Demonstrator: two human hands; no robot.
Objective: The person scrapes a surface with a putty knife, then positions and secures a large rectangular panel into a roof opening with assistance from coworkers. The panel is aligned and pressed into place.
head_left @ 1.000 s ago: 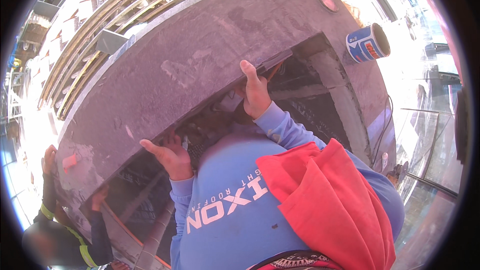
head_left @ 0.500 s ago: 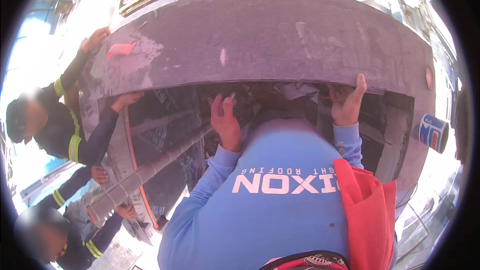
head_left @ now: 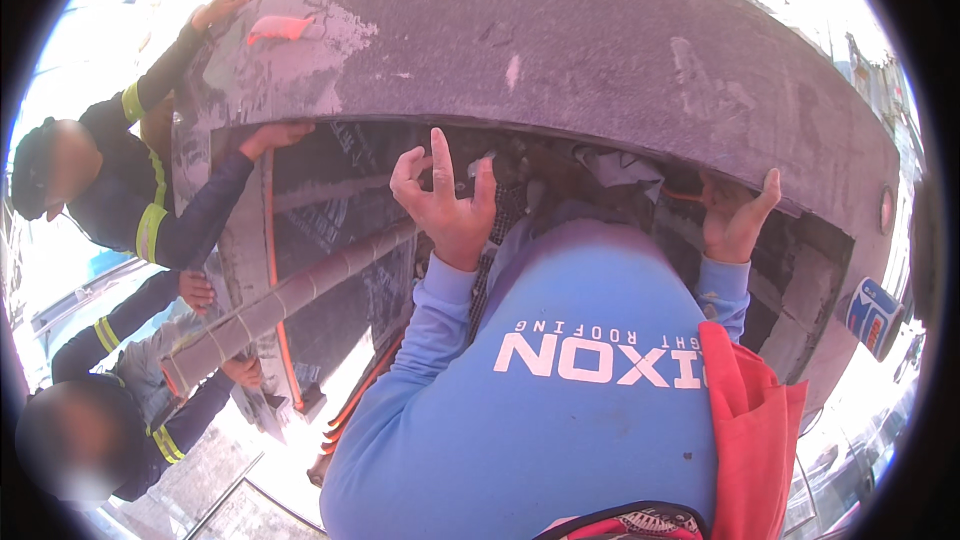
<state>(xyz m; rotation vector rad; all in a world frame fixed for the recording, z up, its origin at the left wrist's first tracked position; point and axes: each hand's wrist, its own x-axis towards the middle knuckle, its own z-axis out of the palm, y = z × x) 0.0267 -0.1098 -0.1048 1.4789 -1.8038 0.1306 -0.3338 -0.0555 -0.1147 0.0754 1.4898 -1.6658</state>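
Observation:
My left hand (head_left: 447, 202) is raised near the lower edge of a large purplish-brown panel (head_left: 560, 70). Its fingers are apart, one stretched upward and others bent. A small pale object (head_left: 477, 166) shows by its thumb; whether it touches the hand, I cannot tell. Further right, my right hand (head_left: 735, 225) has its palm up and its fingers hooked under the panel's lower edge, the thumb sticking out. The edge hides part of those fingers. Behind the hands is a dark hollow with a crumpled whitish piece (head_left: 625, 170) in it.
At the left, a co-worker's hands (head_left: 277, 136) touch the panel. A second co-worker's hands (head_left: 243, 370) are near a long wrapped beam (head_left: 300, 295), which slants into the hollow. An orange strip (head_left: 272, 270) runs beside it. A labelled can-shaped container (head_left: 873, 317) is at the right.
My left hand has risen, and its fingers are more spread. My right hand stays hooked at the panel's edge. The view has tilted, so the panel slopes down more to the right.

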